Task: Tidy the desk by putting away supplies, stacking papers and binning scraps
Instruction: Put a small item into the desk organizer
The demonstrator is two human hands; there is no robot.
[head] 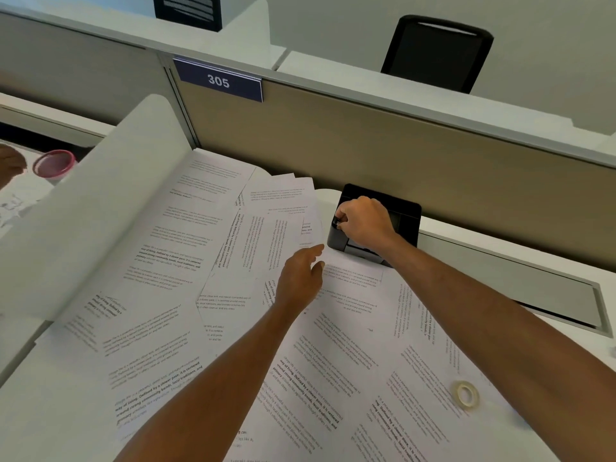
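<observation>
Printed papers (173, 261) scattered, overlapping, across desk (450, 235); one large sheet curls up at left. Left hand (300, 278) over sheets near middle, fingers loose, nearly straight, holding nothing. Right hand (365, 221) at black box (405, 215) by partition, fingers curled, pinching small black item (336, 223). Tape roll (466, 394) on papers at right.
</observation>
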